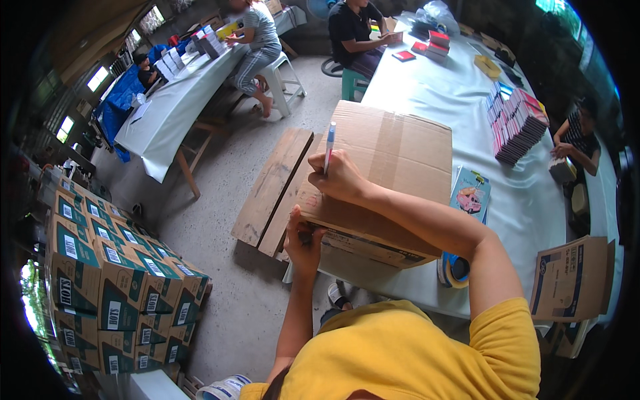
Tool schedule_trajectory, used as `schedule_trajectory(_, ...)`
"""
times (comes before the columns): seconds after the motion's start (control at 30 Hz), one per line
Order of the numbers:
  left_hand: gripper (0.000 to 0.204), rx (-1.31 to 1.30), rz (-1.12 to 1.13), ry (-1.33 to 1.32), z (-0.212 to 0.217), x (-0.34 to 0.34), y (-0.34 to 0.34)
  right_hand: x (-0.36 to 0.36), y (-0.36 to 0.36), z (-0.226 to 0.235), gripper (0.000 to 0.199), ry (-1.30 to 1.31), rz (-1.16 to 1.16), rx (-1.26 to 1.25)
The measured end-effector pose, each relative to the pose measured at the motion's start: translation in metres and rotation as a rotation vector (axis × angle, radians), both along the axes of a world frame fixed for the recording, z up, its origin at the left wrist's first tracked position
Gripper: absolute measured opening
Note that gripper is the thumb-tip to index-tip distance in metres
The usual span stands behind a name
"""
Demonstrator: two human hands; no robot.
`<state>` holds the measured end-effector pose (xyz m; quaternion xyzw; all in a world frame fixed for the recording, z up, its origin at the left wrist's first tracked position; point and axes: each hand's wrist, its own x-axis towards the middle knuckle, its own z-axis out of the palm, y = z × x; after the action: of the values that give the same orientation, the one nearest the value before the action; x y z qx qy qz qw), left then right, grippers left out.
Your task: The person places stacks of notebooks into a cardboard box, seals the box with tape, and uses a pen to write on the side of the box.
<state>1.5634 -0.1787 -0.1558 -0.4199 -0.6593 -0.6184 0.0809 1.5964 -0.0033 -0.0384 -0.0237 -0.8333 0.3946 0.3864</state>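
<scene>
A large closed cardboard box [400,157], taped along its top, rests at the near left end of the cloth-covered table. My right hand [339,177] is wrapped round a white pen with a blue end [330,141], held upright above the box's left side. The pen's lower tip is hidden by my fist. Small red marks show on the cardboard just below it. My left hand [303,241] grips the box's near left corner with bent fingers. A dark patch shows between thumb and fingers; I cannot tell what it is.
Wooden planks [275,190] lie left of the box. Stacked cartons [120,280] stand at the lower left. The table holds a notebook [470,193], tape rolls [455,270] and book stacks [517,123]. An opened carton [570,277] is at right. Several people sit at the tables.
</scene>
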Motion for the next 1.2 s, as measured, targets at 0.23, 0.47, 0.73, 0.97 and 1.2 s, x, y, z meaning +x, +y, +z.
schedule_trajectory(0.23,0.071,0.032,-0.063,-0.265,0.054,0.016,-0.029,0.076,0.052,0.063,0.028,0.109,0.126,-0.962)
schedule_trajectory(0.47,0.076,0.207,-0.848,-0.502,0.132,0.149,0.003,0.308,-0.006,0.039,0.052,-0.092,0.188,-0.772)
schedule_trajectory(0.73,0.082,-0.259,-1.156,-0.068,-0.004,0.33,0.096,0.451,-0.076,-0.1,0.047,-0.186,-0.634,-0.934)
schedule_trajectory(0.97,0.059,-0.574,-0.729,0.097,-0.071,0.354,0.14,0.53,-0.069,-0.226,0.058,-0.9,-1.501,-0.361)
schedule_trajectory(1.2,0.057,-0.733,-0.59,0.402,-0.075,0.338,0.205,0.548,-0.058,-0.206,0.047,-0.361,-1.241,-0.213)
